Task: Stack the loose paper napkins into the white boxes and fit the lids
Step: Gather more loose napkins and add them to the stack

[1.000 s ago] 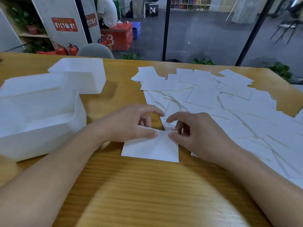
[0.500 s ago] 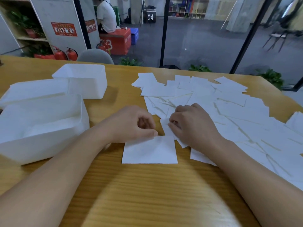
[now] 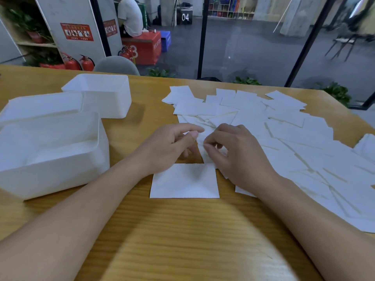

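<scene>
At the far left of the wooden tabletop [image 3: 182, 230] stands the near white box [image 3: 50, 159], open, with a pale stack of napkins lying low inside it. Behind it lies a flat white lid [image 3: 40, 104], and beyond that a second white box [image 3: 101, 96]; none of these has shifted since the earlier frames.

Moving right, the left hand [image 3: 168, 147] is raised off the tabletop with thumb and forefinger brought together at a thin edge of paper. Half a second ago it pressed down on the top edge of the single napkin [image 3: 184, 181] lying square before the person; now it is lifted clear, and that napkin lies flat and in the same place, just below both hands.

The right hand [image 3: 235, 155] is just beside the left, fingers curled, its thumb and forefinger pinching a loose napkin [image 3: 205, 153] at the near edge of the pile. Earlier it lay knuckles-up over that spot; now its fingers are raised and the sheet's corner has come up between the two hands.

To the right, the scattered napkins [image 3: 284, 138] spread overlapping to the tabletop's edge.
</scene>
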### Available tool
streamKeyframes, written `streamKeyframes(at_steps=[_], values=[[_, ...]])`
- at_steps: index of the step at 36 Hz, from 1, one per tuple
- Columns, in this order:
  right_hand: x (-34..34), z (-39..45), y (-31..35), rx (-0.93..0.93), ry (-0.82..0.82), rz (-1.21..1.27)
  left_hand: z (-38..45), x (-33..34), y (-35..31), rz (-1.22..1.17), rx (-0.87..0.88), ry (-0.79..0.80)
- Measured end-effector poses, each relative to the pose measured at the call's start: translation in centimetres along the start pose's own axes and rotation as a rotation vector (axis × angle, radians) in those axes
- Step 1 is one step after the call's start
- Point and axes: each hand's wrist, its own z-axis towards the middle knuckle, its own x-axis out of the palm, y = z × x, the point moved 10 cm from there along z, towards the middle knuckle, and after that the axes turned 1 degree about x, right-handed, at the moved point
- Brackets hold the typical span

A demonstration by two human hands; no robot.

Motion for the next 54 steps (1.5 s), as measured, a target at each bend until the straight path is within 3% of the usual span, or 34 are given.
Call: streamKeyframes(at_steps=[7, 13, 16, 20, 28, 32, 38, 45, 54], values=[[-0.3, -1.0, 1.7, -0.052, 0.019, 0.185, -0.1, 0.4, -0.5, -0.189, -0.027, 0.012], [-0.8, -0.6, -0.9, 0.096, 0.015, 0.183, -0.3, -0.3, -0.5, -0.151, -0.008, 0.001], [-0.1, -0.8, -3.0, 0.217, 0.109, 0.199, -0.4, -0.8, -1.1, -0.183, 0.014, 0.01], [1.1, -1.4, -3.7, 0.227, 0.23, 0.187, -0.6, -1.9, -1.8, -0.209, 0.06, 0.01], [0.4, -1.3, -4.3, 0.289, 0.128, 0.398, -0.9, -2.0, -1.2, -0.142, -0.016, 0.12], [0.7, -1.2, -3.5, 0.27, 0.124, 0.492, -0.8, -2.1, -1.4, -0.023, -0.031, 0.022], [0.9, -1.3, -4.4, 0.345, 0.121, 0.617, -0.8, -3.3, -1.3, -0.08, -0.058, 0.001], [1.7, -1.9, -4.6, 0.418, 0.173, 0.705, -2.3, -1.8, -0.2, -0.017, -0.227, 0.371], [2.9, -2.4, -1.9, 0.263, 0.245, 0.413, -2.8, -2.1, 1.1, 0.242, -0.308, 0.377]])
